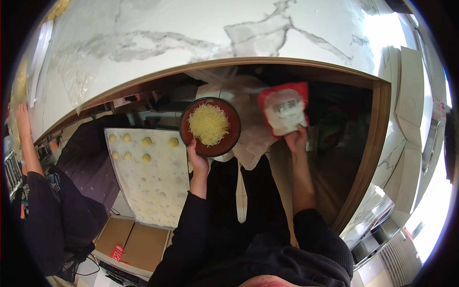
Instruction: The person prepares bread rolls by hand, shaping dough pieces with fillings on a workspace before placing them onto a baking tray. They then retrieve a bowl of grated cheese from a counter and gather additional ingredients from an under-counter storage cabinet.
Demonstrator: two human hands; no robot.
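My left hand [198,161] grips the near-left rim of a round reddish-brown bowl [232,126] with a dark edge. A heap of pale yellow shredded cheese [209,123] lies in it. My right hand [297,138] is closed on the lower right corner of a red and white plastic packet [285,109], which looks filled with something white. Bowl and packet are held apart, over the open cabinet space below the counter. A crumpled beige cloth or bag [251,126] shows between them.
A white marbled counter [191,43] spans the far side. To my left stands a white floured board [153,191] with several dough balls [147,141]. Beyond it is another person [62,205], one hand at the counter's left edge. A cardboard box [136,241] sits lower left.
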